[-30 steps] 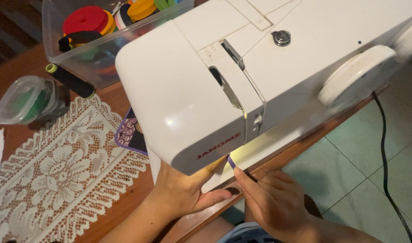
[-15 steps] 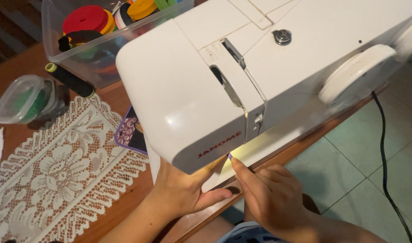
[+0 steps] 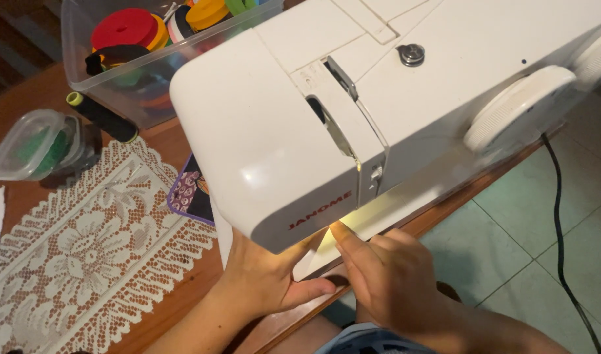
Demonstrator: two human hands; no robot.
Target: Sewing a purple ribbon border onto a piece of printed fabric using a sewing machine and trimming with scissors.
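Both hands sit under the sewing machine [image 3: 392, 111] at the near table [image 3: 44, 85] edge: left hand [image 3: 264, 278] spread flat, right hand [image 3: 385, 282] loosely curled with forefinger pointing up, lace mat [image 3: 84, 255] left.

Sewing machine [image 3: 353, 111] on worktop [image 3: 31, 92], filling centre and right. Left hand [image 3: 267, 282] flat under machine head, right hand [image 3: 392, 282] just beside it to right, forefinger up under machine's front edge. Lace mat [image 3: 84, 255] left of hands, on worktop. Patterned cloth [image 3: 192, 193] between mat and machine, partly under it. Lidded tub [image 3: 35, 144] far left. Thread spool [image 3: 103, 118] behind mat, beside tub. Clear bin [image 3: 117, 78] behind, ribbon rolls [image 3: 126, 29] inside. Cord [image 3: 562, 216] hanging right, over tiled floor [image 3: 510, 262].
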